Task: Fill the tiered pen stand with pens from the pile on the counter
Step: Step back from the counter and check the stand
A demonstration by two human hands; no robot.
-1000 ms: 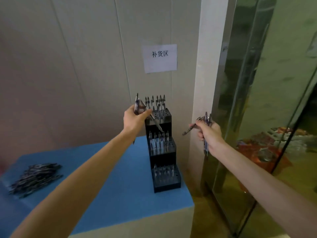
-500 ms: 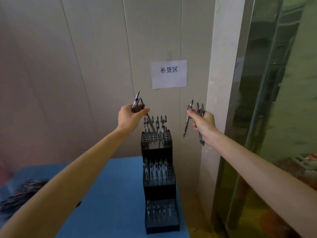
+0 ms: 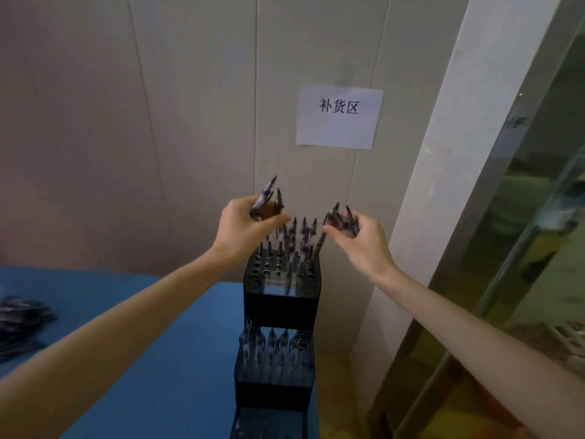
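The left hand [image 3: 245, 228] was clenched round a few pens [image 3: 266, 198], their ends sticking up past the knuckles, just above the stand's [image 3: 281, 299] top tier. The right hand [image 3: 361, 240] gripped its own bunch [image 3: 342, 218], one pen angled down toward the tier's right edge (whether its tip had entered a hole I could not tell). The black stand stood on the blue counter [image 3: 152, 359] against the wall, its top tier partly filled. The pile [image 3: 22, 324] lay far left. A paper sign [image 3: 338, 117] hung above.
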